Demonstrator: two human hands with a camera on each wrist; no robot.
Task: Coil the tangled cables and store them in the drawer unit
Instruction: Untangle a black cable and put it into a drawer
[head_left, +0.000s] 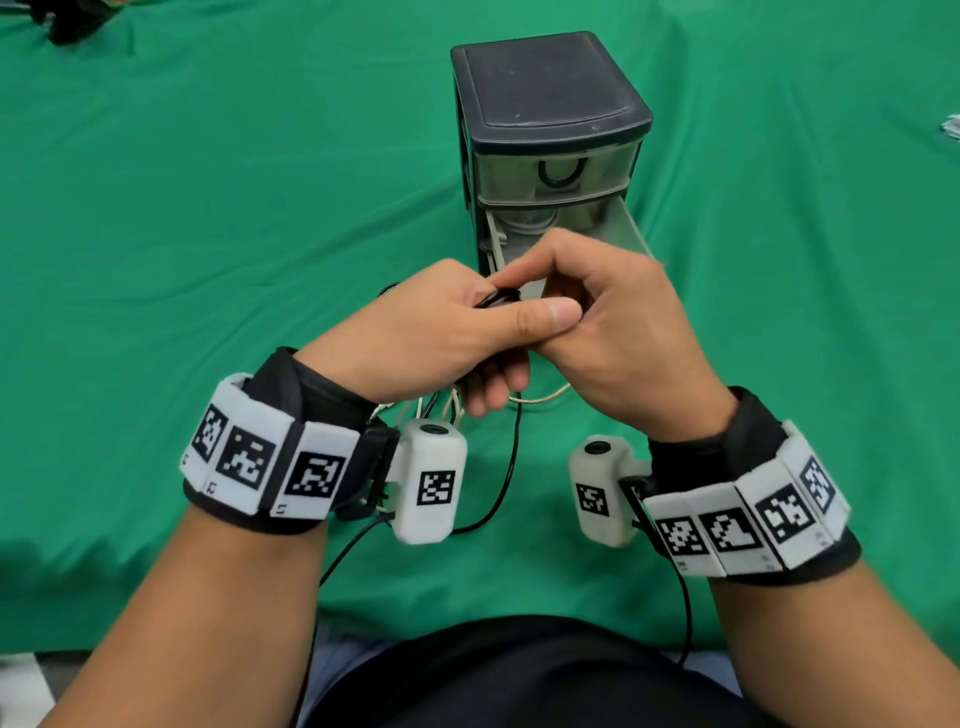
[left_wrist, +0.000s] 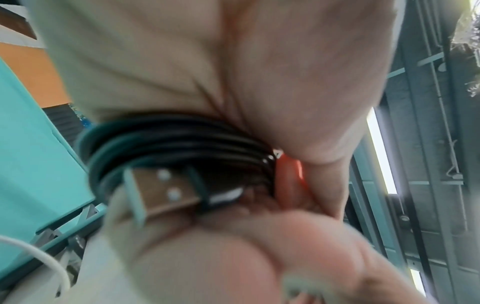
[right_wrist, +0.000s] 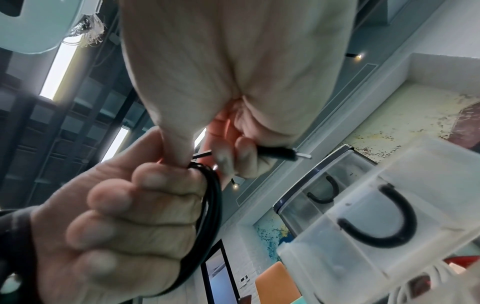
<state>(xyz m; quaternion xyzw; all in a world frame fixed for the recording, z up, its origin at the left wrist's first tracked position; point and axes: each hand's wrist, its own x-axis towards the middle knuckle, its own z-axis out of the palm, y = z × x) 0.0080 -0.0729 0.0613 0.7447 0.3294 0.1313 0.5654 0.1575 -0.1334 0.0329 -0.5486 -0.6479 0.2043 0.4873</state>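
Observation:
My left hand (head_left: 514, 348) grips a coiled black cable (head_left: 498, 299) just in front of the drawer unit (head_left: 550, 88). In the left wrist view the coil (left_wrist: 182, 144) wraps round a silver USB plug (left_wrist: 166, 191). My right hand (head_left: 582, 280) meets the left one and pinches the cable's black end plug (right_wrist: 278, 153) beside the coil (right_wrist: 213, 205). The unit's lower drawer (head_left: 631, 228) stands pulled out behind my hands, with a white cable (head_left: 524, 223) in it. The upper drawer (head_left: 558, 166) is closed.
Loose white cables (head_left: 540, 399) lie on the green cloth (head_left: 208, 208) under my hands. A dark object (head_left: 67, 21) sits at the far left corner. The cloth's near edge runs just in front of my body.

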